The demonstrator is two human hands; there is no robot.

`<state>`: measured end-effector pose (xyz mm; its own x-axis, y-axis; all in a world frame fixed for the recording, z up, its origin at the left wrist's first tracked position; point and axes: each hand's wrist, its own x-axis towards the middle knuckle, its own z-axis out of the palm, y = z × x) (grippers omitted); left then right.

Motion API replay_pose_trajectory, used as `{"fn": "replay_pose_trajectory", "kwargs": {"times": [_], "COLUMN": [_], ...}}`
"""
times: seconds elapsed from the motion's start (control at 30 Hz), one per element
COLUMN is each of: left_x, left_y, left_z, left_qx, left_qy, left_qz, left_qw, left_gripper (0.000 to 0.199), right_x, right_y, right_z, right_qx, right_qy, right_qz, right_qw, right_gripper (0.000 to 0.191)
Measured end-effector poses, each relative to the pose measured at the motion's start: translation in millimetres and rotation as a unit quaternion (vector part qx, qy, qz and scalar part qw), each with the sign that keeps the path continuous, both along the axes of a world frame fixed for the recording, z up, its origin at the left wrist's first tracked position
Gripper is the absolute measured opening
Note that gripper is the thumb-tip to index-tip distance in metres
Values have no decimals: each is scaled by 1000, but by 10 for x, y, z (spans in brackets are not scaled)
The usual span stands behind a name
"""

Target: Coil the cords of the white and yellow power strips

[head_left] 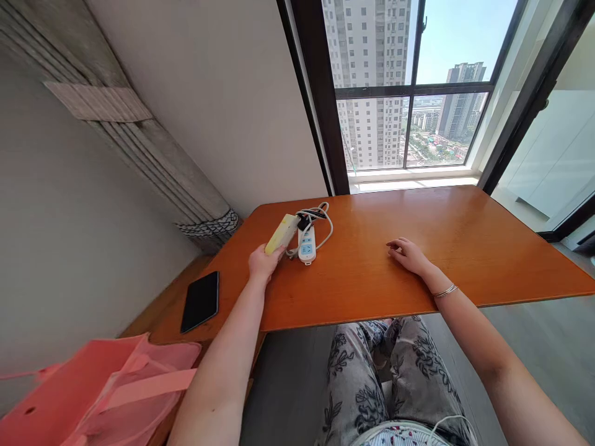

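Note:
A pale yellow and white rectangular object [282, 233] is gripped in my left hand [264, 262], its far end tilted up beside a white power strip [307, 246]. The strip lies on the orange-brown table [362, 272] with its white cable looped around it and a black plug [304, 222] at its far end. My right hand [406, 254] rests on the tabletop to the right, fingers loosely curled. No object shows in it.
A black phone or tablet [201, 301] lies at the table's left. Nearby at the lower left is a pink bag [106, 396]. A gathered curtain [158, 167] hangs at the left, and a window [413, 90] stands beyond the table.

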<state>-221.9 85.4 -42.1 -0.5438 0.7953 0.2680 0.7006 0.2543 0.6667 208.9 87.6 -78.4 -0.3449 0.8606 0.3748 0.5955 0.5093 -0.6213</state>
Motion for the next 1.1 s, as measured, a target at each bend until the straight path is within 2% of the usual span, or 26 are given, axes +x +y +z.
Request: {"fn": "replay_pose_trajectory", "kwargs": {"times": [0.17, 0.3, 0.4, 0.5, 0.6, 0.73, 0.97, 1.1], "left_x": [590, 1133, 1486, 1700, 1750, 1664, 1497, 1427], "left_y": [-91, -180, -227, -246, -246, -241, -222, -190], "left_z": [-5, -70, -143, -211, -262, -310, -331, -342], "left_qx": [30, 41, 62, 96, 125, 137, 181, 198], "left_qy": [-91, -132, -130, -124, -102, -79, -10, 3], "left_qz": [-120, -231, -270, -292, -324, -340, -319, -292], "left_qw": [988, 963, 952, 943, 932, 927, 930, 936], "left_gripper": [44, 42, 39, 36, 35, 34, 28, 29], "right_x": [-29, -39, -11, 40, 87, 127, 108, 67], "right_y": [10, 45, 94, 160, 212, 223, 94, 2], "right_z": [-22, -60, -121, -183, -201, -134, 54, 138], "right_qx": [-7, 0, 26, 55, 71, 65, 18, 13], "right_qy": [117, 190, 184, 134, 95, 84, 92, 56], "right_qz": [-27, -53, -101, -177, -230, -236, -241, -243], "right_qw": [993, 980, 977, 974, 966, 966, 966, 968], "right_gripper": [39, 58, 76, 82, 81, 71, 62, 49]}}
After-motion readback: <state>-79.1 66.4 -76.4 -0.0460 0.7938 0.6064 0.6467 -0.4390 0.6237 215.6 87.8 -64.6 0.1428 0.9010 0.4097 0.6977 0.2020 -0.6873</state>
